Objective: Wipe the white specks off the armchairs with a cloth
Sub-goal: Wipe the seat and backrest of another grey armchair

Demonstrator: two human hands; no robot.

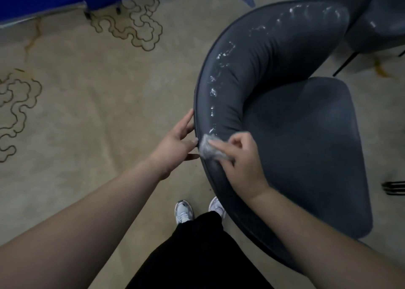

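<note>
Right hand (237,157) pinches a crumpled grey cloth (210,149), fingers curled tight around it, and presses it onto the top edge of the dark armchair (306,146) backrest — right at the near end of the trail of white specks (221,69) that runs along the curved rim. Left hand (177,144) is loose, fingers straight and slightly spread, fingertips touching the outer side of the backrest just beside the cloth — steadying it

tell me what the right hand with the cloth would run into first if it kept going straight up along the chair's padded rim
The white specks just past the cloth: the right hand presses it on the armchair rim, and the trail starts right ahead, though depth is hard to judge.
</note>
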